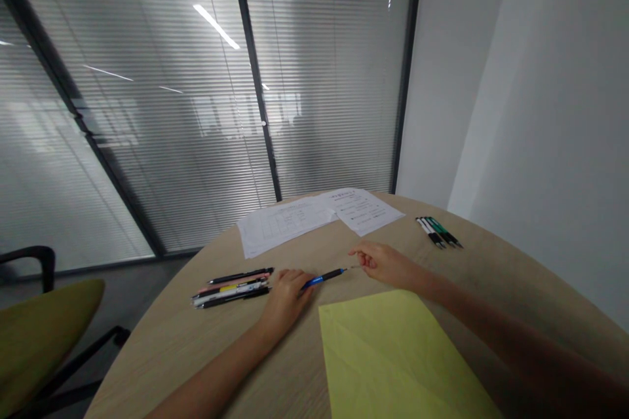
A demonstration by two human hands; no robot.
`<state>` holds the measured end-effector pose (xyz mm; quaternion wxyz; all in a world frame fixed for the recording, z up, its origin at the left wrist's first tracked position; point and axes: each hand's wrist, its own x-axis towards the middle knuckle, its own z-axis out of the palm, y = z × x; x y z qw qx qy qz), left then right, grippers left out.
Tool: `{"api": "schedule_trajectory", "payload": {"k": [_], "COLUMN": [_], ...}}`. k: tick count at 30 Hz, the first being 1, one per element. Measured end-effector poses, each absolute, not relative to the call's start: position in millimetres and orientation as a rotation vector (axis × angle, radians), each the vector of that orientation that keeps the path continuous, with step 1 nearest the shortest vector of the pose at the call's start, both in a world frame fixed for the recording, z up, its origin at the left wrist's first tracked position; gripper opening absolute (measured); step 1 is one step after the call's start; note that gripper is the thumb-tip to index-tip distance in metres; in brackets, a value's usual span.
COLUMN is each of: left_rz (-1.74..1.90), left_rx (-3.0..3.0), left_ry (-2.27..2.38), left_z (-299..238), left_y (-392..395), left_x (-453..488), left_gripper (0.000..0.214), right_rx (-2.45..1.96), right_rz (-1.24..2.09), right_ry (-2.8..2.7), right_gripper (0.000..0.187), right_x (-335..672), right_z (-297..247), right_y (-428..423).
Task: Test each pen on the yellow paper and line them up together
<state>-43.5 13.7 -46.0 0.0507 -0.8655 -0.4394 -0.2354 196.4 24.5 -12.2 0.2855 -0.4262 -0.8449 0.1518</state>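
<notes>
My left hand [287, 294] is closed around the rear of a blue and black pen [325, 277], which lies nearly level above the round wooden table [196, 334], tip pointing right. My right hand [382, 262] is pinched shut at the pen's thin tip; what its fingertips hold is too small to name. A bundle of several pens [230, 289] lies just left of my left hand. A yellow paper sheet [393, 360] lies flat below both hands.
Two white printed sheets [314, 217] lie at the table's far edge. Three pens [438, 232], green and black, lie at the far right. A chair with an olive seat [39, 334] stands left of the table. Glass walls with blinds stand behind.
</notes>
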Motion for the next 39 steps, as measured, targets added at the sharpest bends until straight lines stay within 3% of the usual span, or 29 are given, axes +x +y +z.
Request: {"api": "schedule_trajectory", "payload": {"k": [18, 39], "left_rz": [-0.746, -0.775], "left_rx": [-2.634, -2.631], "left_ry": [-1.158, -1.027], "left_z": [-49, -48], "left_y": [14, 11], "left_x": [-42, -40], "left_gripper": [0.014, 0.008], "right_rx": [-1.108, -1.157], "right_rz": [0.387, 0.644], "right_ry": [-2.304, -2.113], "right_gripper": [0.036, 0.027], "right_x": [195, 183], "right_z": [-9, -20], "right_y": [20, 18]}}
